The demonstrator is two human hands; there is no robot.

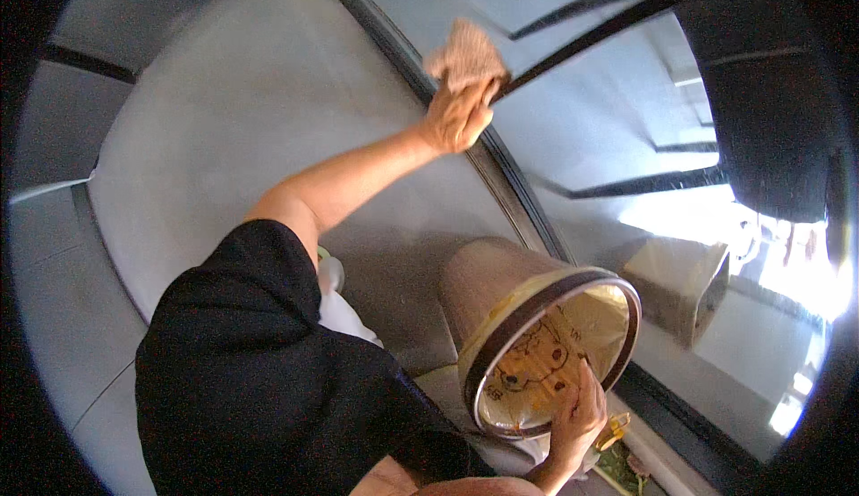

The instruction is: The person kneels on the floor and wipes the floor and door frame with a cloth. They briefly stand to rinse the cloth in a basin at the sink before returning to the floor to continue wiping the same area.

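My left hand [460, 113] is stretched out at the upper middle, closed on a crumpled tan cloth [470, 53]. It is over the dark metal track [500, 160] that runs along the glossy panel, and beside a long black bar [590, 40]. At the lower right, my right hand [580, 409] lies across the near rim of a round waste bin [490, 281], fingers pointing over its opening. Whether those fingers grip anything is unclear. A yellow translucent liner [607, 308] is folded over the rim, and a cartoon-like face drawing shows inside.
The glossy panel [570, 120] reflects the bin and bright light. A pale grey surface [235, 107] stretches to the left. By the bin's base lie a yellow item [612, 431] and green scraps [617, 466]. A white object [345, 315] is partly hidden behind my sleeve.
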